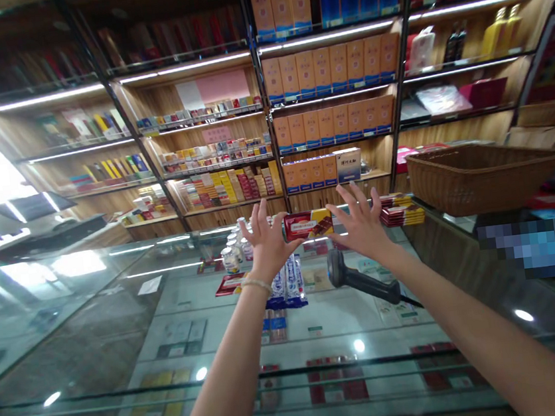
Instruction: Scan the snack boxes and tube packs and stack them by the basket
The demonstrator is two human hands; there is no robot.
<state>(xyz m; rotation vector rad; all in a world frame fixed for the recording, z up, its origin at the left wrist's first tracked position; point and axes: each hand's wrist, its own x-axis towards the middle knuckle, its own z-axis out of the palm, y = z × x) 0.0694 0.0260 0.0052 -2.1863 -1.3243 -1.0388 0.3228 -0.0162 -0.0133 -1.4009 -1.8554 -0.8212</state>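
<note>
A red and yellow box of chocolate wafers (308, 225) is held upright above the glass counter, its printed front facing me. My left hand (267, 239) pinches its left end between thumb and finger. At the right end, my right hand (359, 222) grips it the same way, other fingers raised. Below the right hand lies a black barcode scanner (363, 280) with its cable. Blue and white snack packets (287, 286) lie under the left hand. Another red packet (229, 284) is partly hidden by the left wrist.
Small white bottles (230, 259) stand left of my left hand. Stacked red and yellow boxes (401, 210) sit beyond my right hand, near a brown wicker basket (487, 177). The glass counter (203, 350) has goods inside. Stocked shelves (265, 102) line the back wall.
</note>
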